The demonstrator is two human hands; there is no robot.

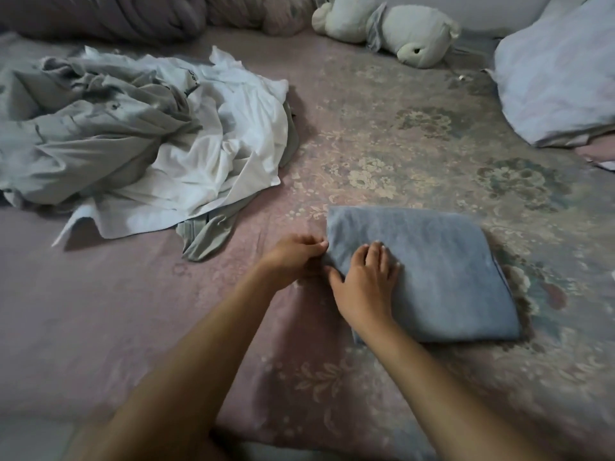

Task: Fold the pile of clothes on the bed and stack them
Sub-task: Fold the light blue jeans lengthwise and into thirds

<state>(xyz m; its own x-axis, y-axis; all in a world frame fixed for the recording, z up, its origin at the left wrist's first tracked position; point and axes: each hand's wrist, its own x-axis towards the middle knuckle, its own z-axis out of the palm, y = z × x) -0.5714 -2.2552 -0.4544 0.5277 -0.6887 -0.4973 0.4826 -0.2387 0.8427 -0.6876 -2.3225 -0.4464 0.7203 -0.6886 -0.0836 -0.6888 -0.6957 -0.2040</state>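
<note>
A folded blue garment point(442, 267) lies flat on the bed, right of centre. My right hand point(366, 281) rests flat on its near left part, fingers straight. At the garment's left edge, my left hand point(296, 256) has curled fingers that pinch the cloth. A loose pile of unfolded clothes sits at the left: grey-green pieces point(90, 128) with a white garment point(226, 141) draped over them.
The bed point(382, 144) has a pink floral cover. A pale stuffed toy point(399, 31) lies at the back, a light pillow point(562, 78) at the right, and a bunched blanket point(109, 15) along the back left.
</note>
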